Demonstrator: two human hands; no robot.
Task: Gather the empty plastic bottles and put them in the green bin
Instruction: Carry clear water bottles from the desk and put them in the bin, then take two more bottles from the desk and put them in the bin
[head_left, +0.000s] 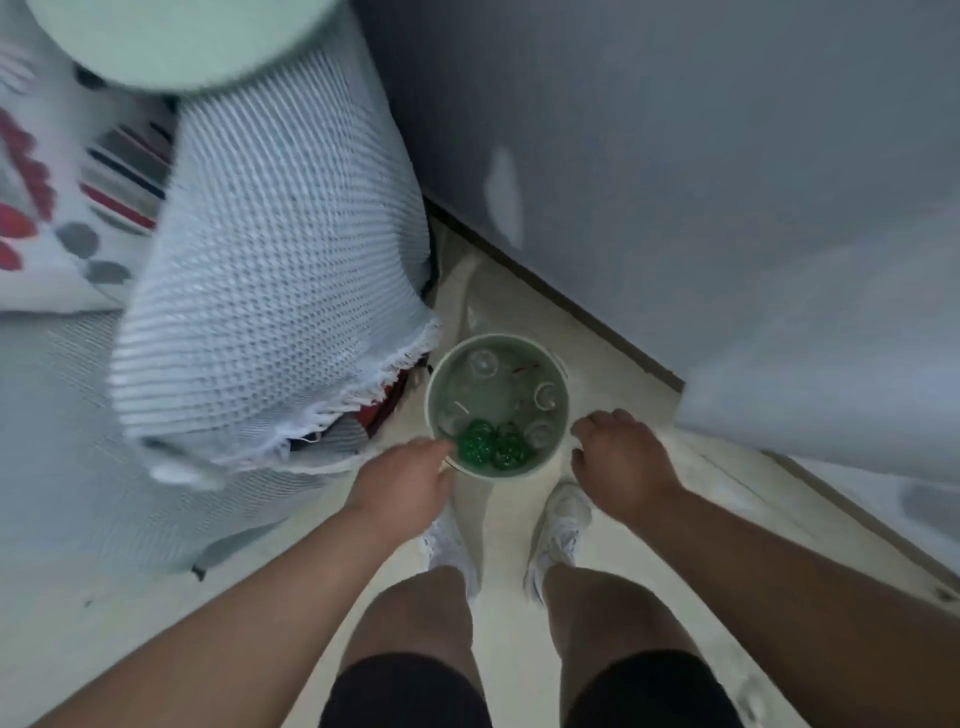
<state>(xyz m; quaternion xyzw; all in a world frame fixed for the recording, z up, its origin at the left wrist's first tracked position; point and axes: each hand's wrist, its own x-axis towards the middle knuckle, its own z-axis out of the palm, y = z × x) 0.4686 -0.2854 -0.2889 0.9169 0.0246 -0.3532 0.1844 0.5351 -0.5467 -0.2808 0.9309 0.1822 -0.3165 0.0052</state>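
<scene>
Bottles (493, 447) fill green bin (563, 384) between left grip (402, 480) and right grip (621, 457), both curled, empty.

Dim, flat, bluish indoor light; soft shadows on the floor (498, 519). Whole picture is motion-blurred, with wide-angle bending toward the edges.

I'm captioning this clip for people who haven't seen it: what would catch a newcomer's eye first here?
First, the round green bin on the pale floor at the person's feet, with two bright green bottles and several clear bottles standing inside. Next, the left hand at the bin's near-left rim and the right hand just beside its right rim. A white textured throw hangs over furniture to the left.
</scene>
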